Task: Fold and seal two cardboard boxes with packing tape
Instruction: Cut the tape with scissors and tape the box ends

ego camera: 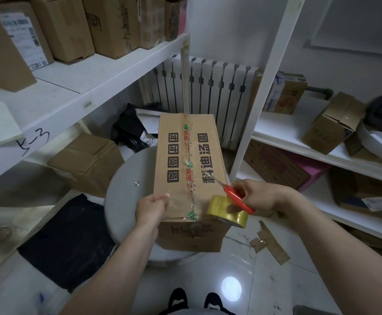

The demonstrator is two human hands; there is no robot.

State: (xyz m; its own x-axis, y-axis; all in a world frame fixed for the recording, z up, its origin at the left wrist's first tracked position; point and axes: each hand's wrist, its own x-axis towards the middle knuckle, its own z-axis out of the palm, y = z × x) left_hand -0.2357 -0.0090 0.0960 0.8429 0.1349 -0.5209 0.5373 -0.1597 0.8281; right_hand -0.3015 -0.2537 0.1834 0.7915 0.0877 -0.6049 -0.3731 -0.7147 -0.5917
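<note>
A closed cardboard box (180, 160) with black printed characters lies on a round grey stool (126, 192); printed tape runs down its middle seam. My left hand (152, 209) pinches a stretch of clear tape at the box's near left edge. The tape spans across the near top of the box to a yellowish tape roll (227, 211) hanging at the near right corner. My right hand (253, 195) grips red-handled scissors (235, 196), blades pointing up-left over the box top, just above the roll.
White shelving (94, 71) on the left carries several cardboard boxes. More boxes sit on the right shelves (299, 142) and on the floor left of the stool. A radiator (208, 87) stands behind. Cardboard scraps (269, 244) lie on the tiled floor.
</note>
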